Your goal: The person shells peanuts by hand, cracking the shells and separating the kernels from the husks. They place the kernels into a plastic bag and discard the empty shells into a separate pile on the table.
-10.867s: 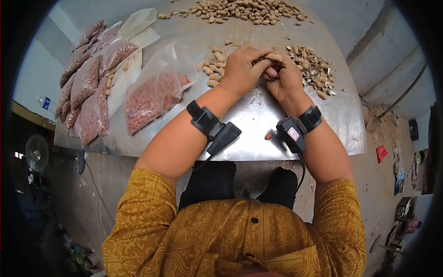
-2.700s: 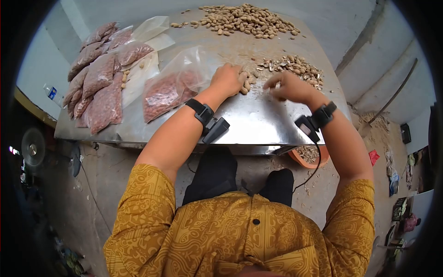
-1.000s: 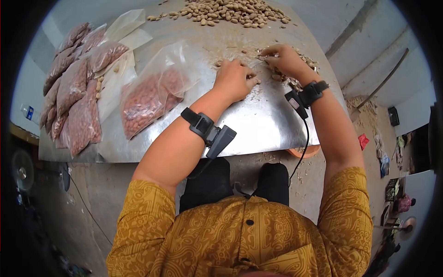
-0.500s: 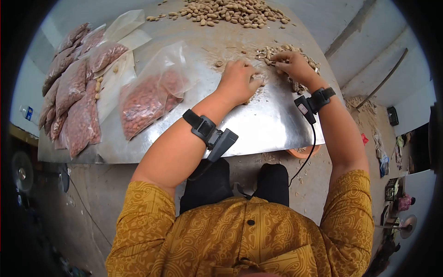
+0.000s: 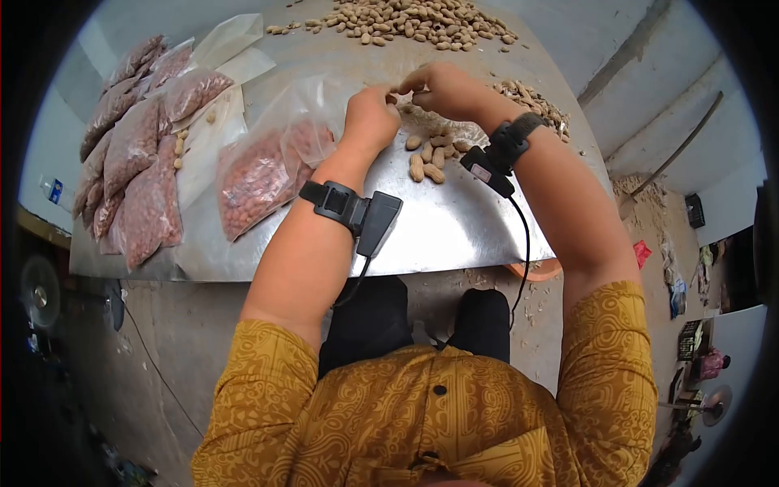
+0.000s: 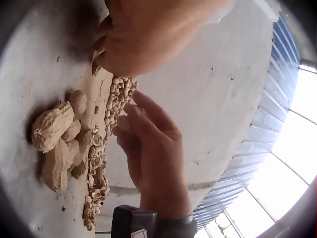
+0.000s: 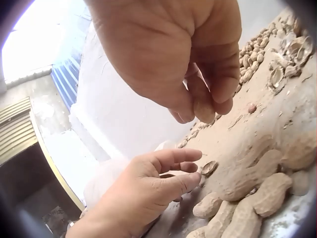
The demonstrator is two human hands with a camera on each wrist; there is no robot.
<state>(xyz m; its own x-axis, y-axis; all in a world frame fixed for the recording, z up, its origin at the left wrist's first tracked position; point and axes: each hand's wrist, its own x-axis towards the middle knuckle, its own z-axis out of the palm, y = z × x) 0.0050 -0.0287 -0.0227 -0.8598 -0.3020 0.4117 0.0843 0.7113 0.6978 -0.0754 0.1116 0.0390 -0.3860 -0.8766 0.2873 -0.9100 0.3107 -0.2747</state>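
Note:
In the head view my left hand (image 5: 372,118) is beyond the open bag, its fingertips close to those of my right hand (image 5: 445,88). The right wrist view shows the right thumb and fingers pinching a peanut (image 7: 203,110) in its shell. Below it, the left thumb and forefinger are apart, with a half peanut shell (image 7: 209,168) just past their tips. Several unshelled peanuts (image 5: 428,162) lie on the metal table (image 5: 454,231), nearer the body than the hands; they show close up as whole peanuts (image 6: 52,127) in the left wrist view.
Broken shells (image 5: 531,101) are heaped at the right, and a big peanut pile (image 5: 430,23) lies at the far side. An open bag of red kernels (image 5: 264,183) and stacked filled bags (image 5: 134,154) occupy the left. An orange basin (image 5: 540,269) shows under the front edge.
Both hands have moved left and away from the body, the right from the shell heap to beside the left. The small peanut group, mostly covered by the left hand before, is now uncovered.

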